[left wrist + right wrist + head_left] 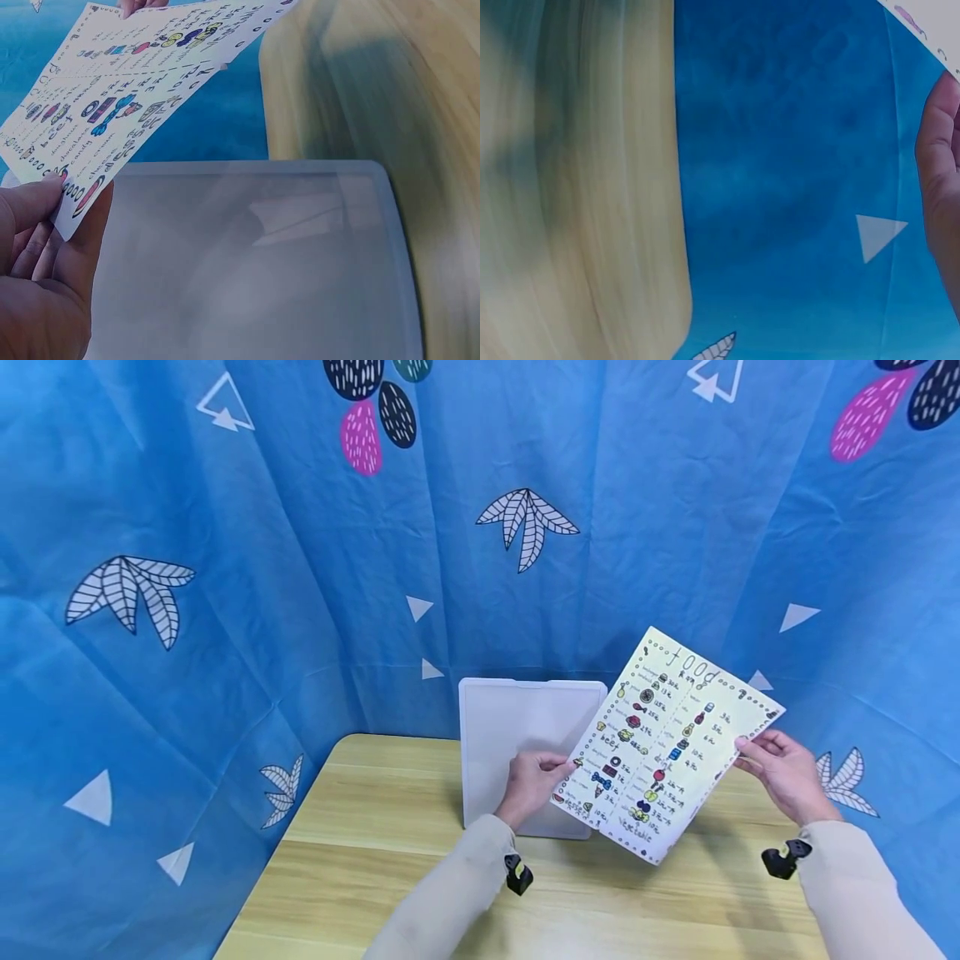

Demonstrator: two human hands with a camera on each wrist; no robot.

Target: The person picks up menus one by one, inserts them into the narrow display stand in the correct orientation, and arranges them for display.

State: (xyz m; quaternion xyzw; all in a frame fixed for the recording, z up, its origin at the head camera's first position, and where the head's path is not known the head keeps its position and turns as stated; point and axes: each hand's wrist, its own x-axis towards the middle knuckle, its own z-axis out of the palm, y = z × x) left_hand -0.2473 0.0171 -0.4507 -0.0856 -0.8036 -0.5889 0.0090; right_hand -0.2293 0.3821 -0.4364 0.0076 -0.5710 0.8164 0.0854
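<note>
Left hand (532,787) and right hand (782,775) hold illustrated sheet (663,747) between them.

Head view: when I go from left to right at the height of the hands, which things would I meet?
A leaf print → the left hand → the sheet headed "food" → the right hand → another leaf print.

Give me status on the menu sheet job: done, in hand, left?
Done: the food menu sheet is lifted off the wooden table, its drawings and prices showing. In hand: the left hand pinches it near its lower-left corner, the right hand grips its right edge. Remaining, probably: setting it down; whether at the rimmed white panel, can't tell.
</note>
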